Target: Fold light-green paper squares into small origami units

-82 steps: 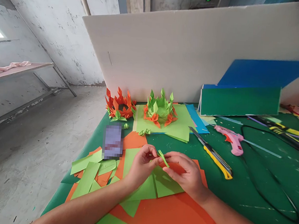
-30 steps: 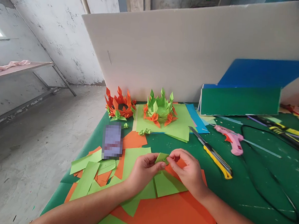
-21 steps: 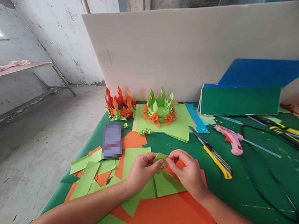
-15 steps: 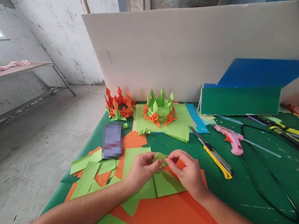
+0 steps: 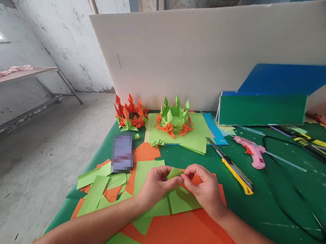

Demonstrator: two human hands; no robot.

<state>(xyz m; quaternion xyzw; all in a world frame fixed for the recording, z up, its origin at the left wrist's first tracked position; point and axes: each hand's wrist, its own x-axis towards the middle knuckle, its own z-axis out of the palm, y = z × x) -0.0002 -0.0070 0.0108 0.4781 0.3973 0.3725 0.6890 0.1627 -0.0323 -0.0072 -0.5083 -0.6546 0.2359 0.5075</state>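
Observation:
A small folded piece of green paper [image 5: 174, 173] is held between my two hands, above the sheets on the table. My left hand [image 5: 159, 181] grips its left side, with the thumb lying across the front. At the right edge, my right hand [image 5: 201, 184] pinches the paper between thumb and fingertips. The fingers partly cover the folds. Beneath the hands lie green paper sheets [image 5: 185, 201] and a large orange sheet [image 5: 194, 235].
An orange paper crown [image 5: 128, 114] and a green paper crown [image 5: 174, 117] stand at the back. A yellow utility knife [image 5: 233, 169] and a pink glue gun [image 5: 251, 150] lie to the right. Green strips [image 5: 93, 195] and a blurred phone-shaped item [image 5: 123, 153] lie left.
My left thumb has slid right along the folded paper, almost meeting the right fingertips. The paper is turned slightly, showing less of its front.

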